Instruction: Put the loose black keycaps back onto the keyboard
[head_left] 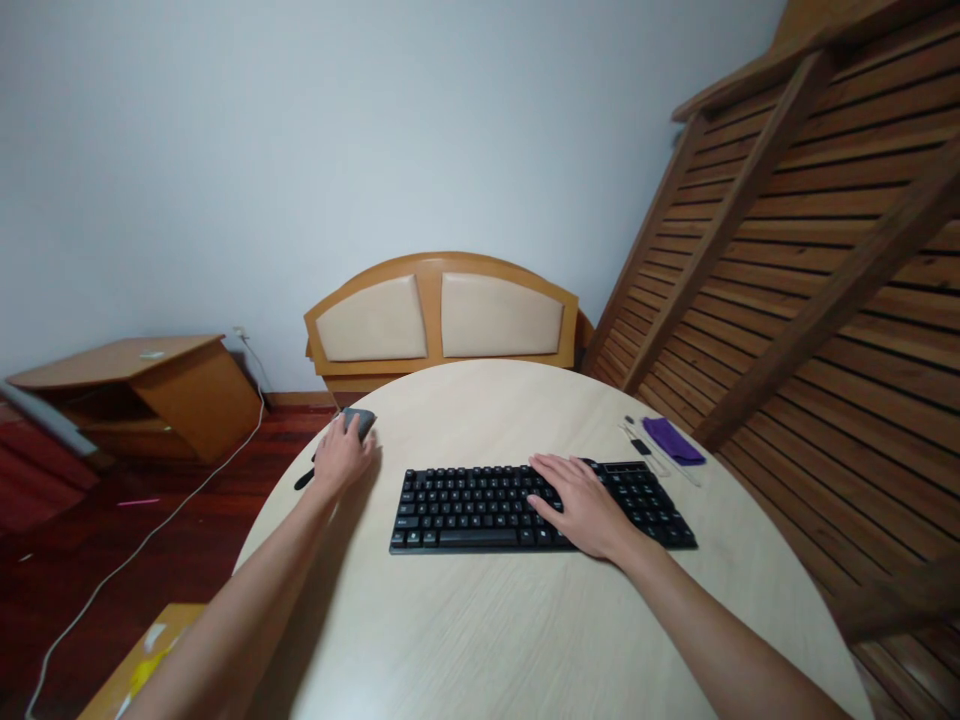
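Note:
A black keyboard [480, 505] lies across the middle of a round light wooden table [525, 620]. My right hand [577, 503] rests flat on the keyboard's right half, fingers stretched out over the keys. My left hand [341, 458] is curled over a dark grey mouse [361, 420] near the table's left edge, gripping it; only the mouse's far end shows past my fingers.
A purple cloth [673, 440] and small tools [641, 445] lie at the table's right. A wooden headboard [442, 320] leans on the wall behind. A slatted bed frame [810, 260] stands at right. A low cabinet [142, 390] and white cable [150, 540] are on the floor at left.

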